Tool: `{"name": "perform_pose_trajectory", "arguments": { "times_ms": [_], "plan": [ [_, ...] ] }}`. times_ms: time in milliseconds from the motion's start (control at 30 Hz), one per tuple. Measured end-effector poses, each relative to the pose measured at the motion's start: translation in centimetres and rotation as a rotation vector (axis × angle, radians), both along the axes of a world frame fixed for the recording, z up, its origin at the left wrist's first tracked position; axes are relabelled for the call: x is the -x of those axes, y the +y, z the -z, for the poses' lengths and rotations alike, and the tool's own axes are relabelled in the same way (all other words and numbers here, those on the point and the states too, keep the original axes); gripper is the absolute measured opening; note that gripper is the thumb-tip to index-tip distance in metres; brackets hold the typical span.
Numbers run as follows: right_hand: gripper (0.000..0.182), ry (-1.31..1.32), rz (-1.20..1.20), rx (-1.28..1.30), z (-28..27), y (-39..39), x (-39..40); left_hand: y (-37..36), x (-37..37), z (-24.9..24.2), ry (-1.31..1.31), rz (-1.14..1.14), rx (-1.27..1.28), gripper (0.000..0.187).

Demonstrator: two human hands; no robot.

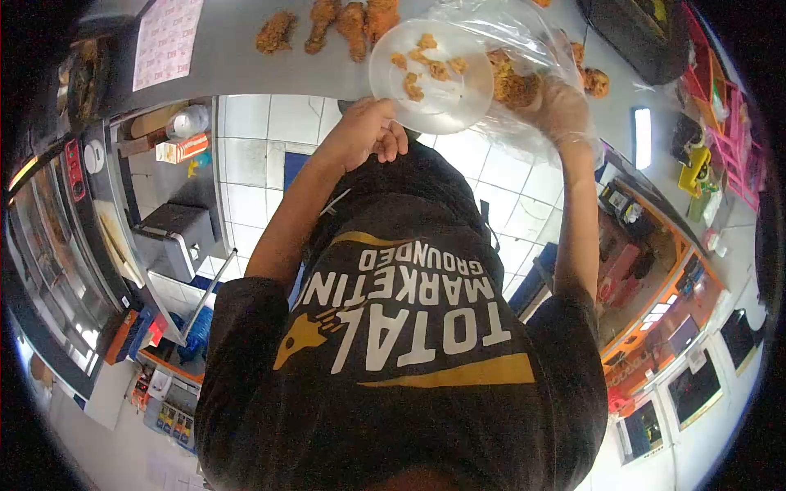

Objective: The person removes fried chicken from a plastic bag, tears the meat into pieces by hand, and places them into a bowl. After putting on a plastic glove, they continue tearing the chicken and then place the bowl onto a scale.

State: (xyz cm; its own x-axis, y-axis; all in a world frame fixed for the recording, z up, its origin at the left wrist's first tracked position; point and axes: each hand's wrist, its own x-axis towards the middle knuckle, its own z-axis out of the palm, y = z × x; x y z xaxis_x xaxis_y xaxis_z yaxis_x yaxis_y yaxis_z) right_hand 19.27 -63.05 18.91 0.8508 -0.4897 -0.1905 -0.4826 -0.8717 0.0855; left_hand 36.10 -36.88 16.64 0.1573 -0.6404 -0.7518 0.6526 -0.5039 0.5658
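A round translucent white plastic bowl holds small golden fried bits. At its left edge is my left hand, fingers curled, thumb side pinching the rim. To the bowl's right, my right hand is covered by clear plastic and has its fingers closed round a browned fried chicken piece. The plastic spreads above and below this hand, and partly blurs the fingers. Along the counter's far side, left of the bowl, lie fried pieces, including drumsticks.
The grey counter bears a printed paper sheet at the left and a dark container at the right. More fried chicken lies beyond my right hand. Shelves with a grey box stand at lower left.
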Motion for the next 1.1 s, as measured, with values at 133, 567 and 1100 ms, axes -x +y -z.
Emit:
{"name": "perform_pose_trajectory", "arguments": {
  "times_ms": [133,567,1100],
  "plan": [
    [0.072,0.2,0.127,-0.089,-0.7,1.1,0.1,-0.4,0.5,0.2,-0.053,-0.017,0.005,0.036],
    [0.034,-0.274,-0.207,-0.06,5.8,-0.7,-3.1,1.4,-1.2,-2.4,-0.224,0.019,-0.04,0.029],
    [0.027,-0.376,-0.262,-0.268,6.8,1.2,-2.2,3.6,0.5,-0.2,-0.117,0.005,0.059,0.029]
  ]
}}
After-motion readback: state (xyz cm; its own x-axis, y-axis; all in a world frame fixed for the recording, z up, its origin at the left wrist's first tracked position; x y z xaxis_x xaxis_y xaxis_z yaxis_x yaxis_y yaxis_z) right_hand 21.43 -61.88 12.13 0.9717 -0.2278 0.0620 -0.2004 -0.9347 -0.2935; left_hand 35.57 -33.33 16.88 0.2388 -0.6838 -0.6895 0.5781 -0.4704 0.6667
